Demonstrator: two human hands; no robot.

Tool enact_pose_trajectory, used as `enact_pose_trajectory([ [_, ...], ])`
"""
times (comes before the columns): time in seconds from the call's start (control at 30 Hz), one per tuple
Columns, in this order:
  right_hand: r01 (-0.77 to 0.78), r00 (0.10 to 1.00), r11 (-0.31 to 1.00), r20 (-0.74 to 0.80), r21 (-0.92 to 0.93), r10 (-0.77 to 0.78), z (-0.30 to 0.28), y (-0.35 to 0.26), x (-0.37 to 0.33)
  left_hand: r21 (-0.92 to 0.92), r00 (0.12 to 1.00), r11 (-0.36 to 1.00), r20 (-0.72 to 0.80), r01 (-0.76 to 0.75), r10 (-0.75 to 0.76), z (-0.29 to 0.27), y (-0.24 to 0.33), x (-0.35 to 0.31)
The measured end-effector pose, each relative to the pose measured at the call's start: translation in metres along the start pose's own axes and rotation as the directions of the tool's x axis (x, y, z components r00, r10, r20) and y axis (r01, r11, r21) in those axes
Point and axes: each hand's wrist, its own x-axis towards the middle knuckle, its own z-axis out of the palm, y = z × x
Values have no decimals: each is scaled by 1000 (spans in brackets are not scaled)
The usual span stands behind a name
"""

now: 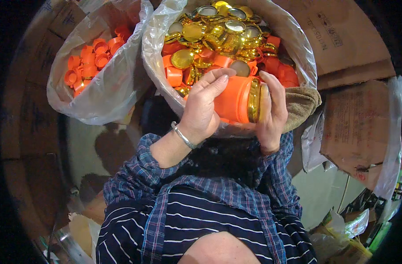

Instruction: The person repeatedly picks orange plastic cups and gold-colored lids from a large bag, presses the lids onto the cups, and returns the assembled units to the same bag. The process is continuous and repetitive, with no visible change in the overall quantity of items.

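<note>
My left hand point(203, 105), with a silver bangle at its wrist, is wrapped round an orange plastic jar point(232, 99) lying on its side in the air. A shiny gold lid point(254, 100) sits on the jar's right end. Against that lid my right hand point(272, 115) is closed, its fingers curved over the rim. Just beyond both hands, a large plastic-lined container point(308, 57) holds many gold lids point(193, 32) and orange jars point(173, 76). The palm side of my left hand is hidden.
To the left stands a clear plastic bag point(95, 105) with small orange cup-shaped pieces point(89, 59). A brown cloth point(303, 105) hangs over the container's right edge. Cardboard boxes point(359, 127) enclose the right side. Loose packaging point(341, 229) lies at the lower right.
</note>
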Motion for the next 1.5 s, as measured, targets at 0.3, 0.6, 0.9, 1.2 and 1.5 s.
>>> enact_pose_trajectory([
  [0.3,336,941,934,77,-120,-329,11,-49,-23,-77,1000,997,-1,-4,3,20,27,-46],
  [0.6,230,969,970,67,81,-236,34,-53,-28,402,932,850,23,-340,362,20,26,-70],
  [0.9,-308,934,866,299,393,197,35,-38,-11,335,993,934,35,-121,116,-20,23,-30],
  [1.2,-628,670,274,328,728,666,32,-23,3,801,912,438,347,-410,218,-19,18,-37],
  [1.5,-203,959,936,252,286,131,5,-48,3,802,870,338,450,-492,200,-10,26,-54],
])
